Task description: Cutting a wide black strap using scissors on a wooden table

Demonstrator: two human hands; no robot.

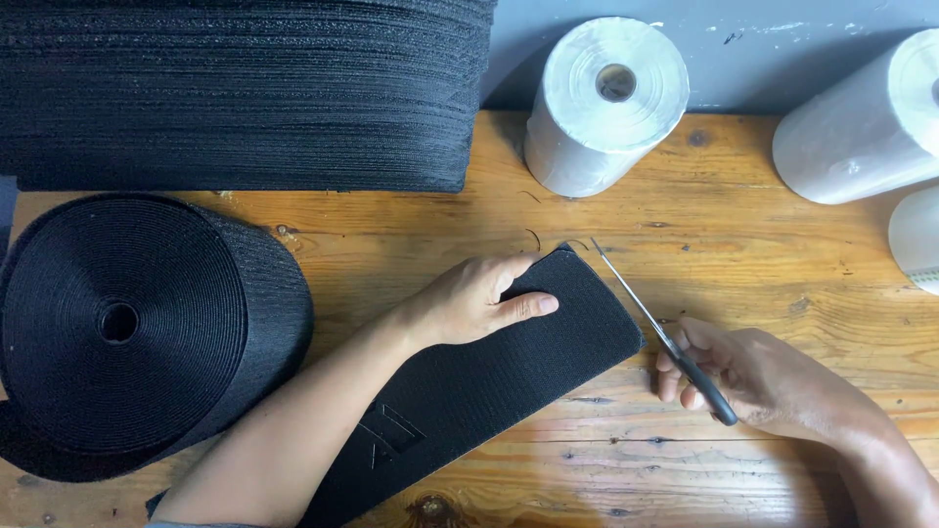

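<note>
My left hand lies flat on the black strap, fingers spread and pressing down near its far end; it grips nothing, it only pins the fabric against the wooden table so the end cannot slide or curl. My right hand is closed around the dark handles of the scissors, fingers curled through and over them, with the blades running up and to the left along the strap's cut end. The tips sit just beside the far corner of that end, and the blades look nearly closed, though I cannot tell whether any fabric lies between them.

The strap runs diagonally from the lower left, under my left forearm, up to the middle of the table, so its short end faces the scissors squarely. To my left sits a big roll of black webbing, lying on its side, well apart from the blades. Behind it a stack of black strips fills the far left corner. White film rolls stand along the back wall, out of reach of the cutting.
</note>
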